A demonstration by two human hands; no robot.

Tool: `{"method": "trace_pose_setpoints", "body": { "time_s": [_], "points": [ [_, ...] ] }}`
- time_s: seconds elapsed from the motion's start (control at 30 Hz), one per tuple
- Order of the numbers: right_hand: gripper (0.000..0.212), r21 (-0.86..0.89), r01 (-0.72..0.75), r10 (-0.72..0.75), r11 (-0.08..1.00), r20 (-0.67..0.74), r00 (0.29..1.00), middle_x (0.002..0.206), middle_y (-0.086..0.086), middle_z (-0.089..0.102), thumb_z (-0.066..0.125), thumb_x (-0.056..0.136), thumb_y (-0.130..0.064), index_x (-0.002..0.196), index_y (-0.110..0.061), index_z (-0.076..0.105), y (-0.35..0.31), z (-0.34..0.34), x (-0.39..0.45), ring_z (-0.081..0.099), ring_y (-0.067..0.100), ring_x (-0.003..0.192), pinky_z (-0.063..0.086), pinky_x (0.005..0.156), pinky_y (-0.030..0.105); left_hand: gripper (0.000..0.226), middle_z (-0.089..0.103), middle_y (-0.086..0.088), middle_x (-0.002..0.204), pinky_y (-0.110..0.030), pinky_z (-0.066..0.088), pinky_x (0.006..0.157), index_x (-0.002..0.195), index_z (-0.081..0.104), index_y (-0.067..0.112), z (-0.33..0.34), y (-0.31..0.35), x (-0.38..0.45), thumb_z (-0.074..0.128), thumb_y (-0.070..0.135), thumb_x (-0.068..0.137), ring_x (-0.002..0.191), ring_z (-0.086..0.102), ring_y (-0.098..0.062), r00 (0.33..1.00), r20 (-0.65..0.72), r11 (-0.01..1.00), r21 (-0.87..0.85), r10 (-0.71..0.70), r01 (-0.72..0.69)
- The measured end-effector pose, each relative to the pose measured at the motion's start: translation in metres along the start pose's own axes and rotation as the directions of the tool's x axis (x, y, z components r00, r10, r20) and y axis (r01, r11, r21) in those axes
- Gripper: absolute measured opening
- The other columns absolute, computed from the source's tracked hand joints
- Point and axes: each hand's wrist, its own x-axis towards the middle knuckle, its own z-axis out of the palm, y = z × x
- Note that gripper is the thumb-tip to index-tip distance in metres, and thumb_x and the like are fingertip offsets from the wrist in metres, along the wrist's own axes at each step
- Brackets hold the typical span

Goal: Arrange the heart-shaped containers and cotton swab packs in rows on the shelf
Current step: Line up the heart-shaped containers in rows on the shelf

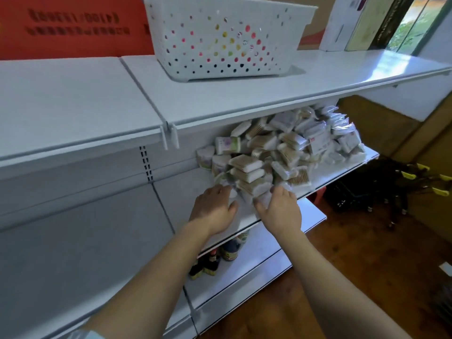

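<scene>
On middle shelf [342,171] | swab packs [247,165] heaped beyond hands | left [212,209] flat, right [278,209] grasping a pack

No text can be read with any certainty. The red board [73,28], up left of the white perforated basket [220,40], carries two lines of dark characters, blurred past reading. Below the basket, one cotton swab pack [318,141] in the heap bears a small red label whose print is too fine to make out. The bottles [230,248] further down show coloured labels, likewise illegible.
</scene>
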Motion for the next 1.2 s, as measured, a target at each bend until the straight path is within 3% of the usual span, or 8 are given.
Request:
{"method": "trace_pose_setpoints", "body": {
  "time_s": [0.17,0.3,0.43,0.6,0.73,0.93,1.1,1.2],
  "points": [
    [0.075,0.058,0.046,-0.051,0.997,0.088,0.995,0.121,0.013,0.059,0.055,0.084,-0.069,0.127,-0.008,0.048,0.007,0.013,0.031,0.045,0.034,0.115,0.044,0.091,0.041,0.068,0.023,-0.013,0.160,-0.046,0.039,0.107,0.158,0.017,0.020,0.025,0.007,0.043,0.044,0.044,0.100,0.137,0.037,-0.037,0.990,-0.005,0.988,-0.072,-0.138,0.137],
    [0.077,0.086,0.167,-0.173,0.982,0.062,0.983,0.113,0.015,0.061,0.057,0.084,-0.070,0.125,-0.004,0.048,0.015,0.022,0.044,0.048,0.037,0.110,0.046,0.084,0.041,0.062,0.042,-0.016,0.141,-0.044,0.045,0.093,0.150,0.032,0.019,0.036,0.010,0.064,0.049,0.047,0.097,0.121,0.049,-0.040,0.958,-0.099,0.960,-0.103,-0.271,0.261],
    [0.079,0.193,0.208,-0.222,0.959,0.051,0.974,0.104,0.020,0.061,0.068,0.079,-0.064,0.120,-0.001,0.044,0.017,0.027,0.050,0.060,0.041,0.088,0.049,0.062,0.041,0.039,0.053,-0.015,0.118,-0.037,0.039,0.072,0.128,0.045,0.015,0.039,0.026,0.066,0.049,0.039,0.098,0.100,0.057,-0.038,0.900,-0.179,0.917,-0.111,-0.397,0.382],
    [0.072,0.263,0.248,-0.268,0.932,0.041,0.962,0.099,0.017,0.056,0.063,0.070,-0.057,0.111,-0.002,0.042,0.008,0.027,0.049,0.062,0.039,0.074,0.047,0.046,0.037,0.031,0.054,-0.014,0.116,-0.037,0.044,0.068,0.120,0.044,0.014,0.037,0.031,0.044,0.055,0.027,0.094,0.094,0.060,-0.037,0.827,-0.198,0.846,-0.223,-0.526,0.484],
    [0.071,0.149,0.358,-0.367,0.922,0.034,0.930,0.098,0.017,0.059,0.068,0.058,-0.046,0.110,-0.001,0.052,0.002,0.028,0.036,0.060,0.037,0.073,0.046,0.051,0.034,0.045,0.053,-0.016,0.127,-0.036,0.045,0.074,0.134,0.041,0.014,0.029,0.022,0.018,0.057,0.022,0.093,0.104,0.059,-0.039,0.764,-0.230,0.794,-0.267,-0.603,0.546],
    [0.070,0.092,0.561,-0.568,0.823,0.128,0.813,0.125,0.014,0.051,0.056,0.074,-0.054,0.130,-0.011,0.052,-0.006,0.030,0.020,0.055,0.038,0.101,0.048,0.074,0.039,0.049,0.064,-0.017,0.117,-0.037,0.049,0.079,0.132,0.048,0.011,0.021,0.016,-0.010,0.064,0.023,0.088,0.103,0.060,-0.038,0.700,-0.353,0.780,-0.373,-0.620,0.503],
    [0.068,0.168,0.511,-0.531,0.843,0.110,0.840,0.129,0.011,0.049,0.049,0.077,-0.063,0.126,-0.016,0.053,0.003,0.022,0.014,0.053,0.036,0.103,0.051,0.075,0.041,0.044,0.066,-0.018,0.116,-0.039,0.050,0.079,0.129,0.050,0.009,0.018,0.008,-0.023,0.064,0.030,0.092,0.103,0.063,-0.039,0.737,-0.316,0.782,-0.432,-0.597,0.449],
    [0.061,0.177,0.545,-0.570,0.820,0.164,0.805,0.128,0.013,0.053,0.061,0.082,-0.065,0.126,-0.022,0.061,0.007,0.027,0.013,0.052,0.038,0.105,0.051,0.080,0.041,0.046,0.064,-0.013,0.124,-0.034,0.046,0.079,0.133,0.048,0.014,0.016,0.001,-0.035,0.062,0.034,0.094,0.107,0.062,-0.036,0.761,-0.271,0.771,-0.470,-0.589,0.430]
  ]
}}
